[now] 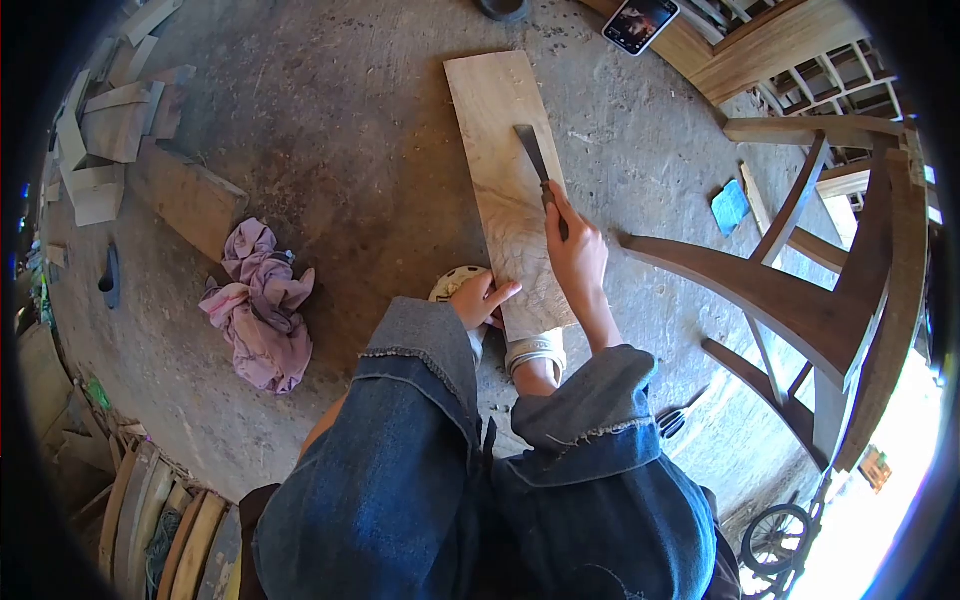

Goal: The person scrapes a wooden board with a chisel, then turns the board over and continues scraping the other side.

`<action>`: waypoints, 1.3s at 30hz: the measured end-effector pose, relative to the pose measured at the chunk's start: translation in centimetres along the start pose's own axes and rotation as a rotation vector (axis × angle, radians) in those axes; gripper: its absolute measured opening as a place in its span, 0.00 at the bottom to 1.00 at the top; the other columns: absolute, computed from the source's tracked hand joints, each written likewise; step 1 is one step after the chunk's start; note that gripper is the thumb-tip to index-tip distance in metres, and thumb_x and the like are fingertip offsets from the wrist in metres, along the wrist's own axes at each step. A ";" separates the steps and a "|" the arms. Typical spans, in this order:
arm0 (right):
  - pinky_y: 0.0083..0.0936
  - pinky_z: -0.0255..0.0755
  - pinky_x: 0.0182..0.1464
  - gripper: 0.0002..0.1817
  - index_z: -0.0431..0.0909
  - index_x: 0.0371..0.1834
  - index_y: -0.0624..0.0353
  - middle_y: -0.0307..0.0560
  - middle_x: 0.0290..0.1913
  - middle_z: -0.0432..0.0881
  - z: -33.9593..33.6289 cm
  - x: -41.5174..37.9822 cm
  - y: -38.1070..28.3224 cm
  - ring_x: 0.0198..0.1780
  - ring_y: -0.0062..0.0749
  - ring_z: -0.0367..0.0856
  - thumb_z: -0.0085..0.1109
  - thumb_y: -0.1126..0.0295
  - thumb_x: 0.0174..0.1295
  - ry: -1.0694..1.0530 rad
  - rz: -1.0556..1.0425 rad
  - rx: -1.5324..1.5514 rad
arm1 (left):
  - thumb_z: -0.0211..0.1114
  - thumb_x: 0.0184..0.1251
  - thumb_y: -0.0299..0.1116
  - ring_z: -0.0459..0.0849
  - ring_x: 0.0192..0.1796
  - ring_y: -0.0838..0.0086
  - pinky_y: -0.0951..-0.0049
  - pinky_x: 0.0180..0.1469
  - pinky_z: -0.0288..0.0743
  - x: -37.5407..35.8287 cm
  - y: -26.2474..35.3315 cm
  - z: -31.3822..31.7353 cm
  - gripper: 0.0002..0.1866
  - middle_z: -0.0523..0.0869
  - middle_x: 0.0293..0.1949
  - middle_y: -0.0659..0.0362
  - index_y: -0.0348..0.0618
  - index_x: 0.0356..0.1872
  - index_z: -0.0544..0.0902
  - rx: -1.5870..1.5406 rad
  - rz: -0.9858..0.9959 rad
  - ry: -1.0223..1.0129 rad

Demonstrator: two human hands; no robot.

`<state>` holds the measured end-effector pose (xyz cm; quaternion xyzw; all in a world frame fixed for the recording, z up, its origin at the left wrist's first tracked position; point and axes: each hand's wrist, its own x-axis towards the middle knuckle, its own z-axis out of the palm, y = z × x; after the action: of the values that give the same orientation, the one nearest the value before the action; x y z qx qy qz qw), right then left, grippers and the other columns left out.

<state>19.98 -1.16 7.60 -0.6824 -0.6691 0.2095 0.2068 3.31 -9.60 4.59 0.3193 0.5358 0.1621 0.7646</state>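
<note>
A long pale wooden plank point(495, 120) lies on the concrete floor in front of my knees. My right hand point(577, 250) is shut on the handle of a chisel point(533, 155), whose flat blade rests on the plank's middle. My left hand point(482, 298) presses on the plank's near left edge with fingers spread flat. Faint carved lines show on the plank's near part. My sandalled foot point(535, 352) holds the plank's near end. A round light object point(450, 282) peeks out beside my left hand.
A pink cloth point(258, 305) lies on the floor at left. Wood offcuts point(110, 120) are piled at far left. A dark wooden chair frame point(810, 290) stands at right. A phone point(640, 22) lies at the top, and a blue sanding block point(730, 206) is near the chair.
</note>
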 end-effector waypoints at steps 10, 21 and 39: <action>0.44 0.78 0.28 0.17 0.80 0.59 0.40 0.54 0.25 0.84 1.5 3.4 -0.3 0.27 0.51 0.85 0.53 0.61 0.68 -0.002 -0.056 -0.041 | 0.62 0.70 0.51 0.87 0.38 0.62 0.63 0.34 0.89 1.3 -2.0 -0.3 0.30 0.79 0.42 0.44 0.26 0.47 0.69 -0.016 -0.016 -0.023; 0.43 0.77 0.30 0.17 0.79 0.60 0.38 0.54 0.27 0.84 2.1 5.6 -0.8 0.29 0.51 0.85 0.53 0.60 0.69 -0.017 -0.023 -0.078 | 0.62 0.70 0.51 0.85 0.35 0.66 0.66 0.32 0.89 0.9 -1.3 0.0 0.28 0.74 0.34 0.53 0.27 0.42 0.71 -0.029 -0.011 0.026; 0.42 0.78 0.32 0.17 0.80 0.59 0.41 0.55 0.32 0.85 1.2 5.5 -1.9 0.32 0.51 0.86 0.54 0.62 0.68 -0.073 -0.025 -0.052 | 0.62 0.70 0.51 0.85 0.36 0.64 0.62 0.33 0.89 1.3 -1.9 -0.2 0.29 0.74 0.36 0.52 0.27 0.44 0.70 -0.075 0.023 0.030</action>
<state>17.86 4.38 7.61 -0.6712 -0.6897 0.2143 0.1672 3.41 -10.18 2.29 0.2938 0.5371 0.1956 0.7661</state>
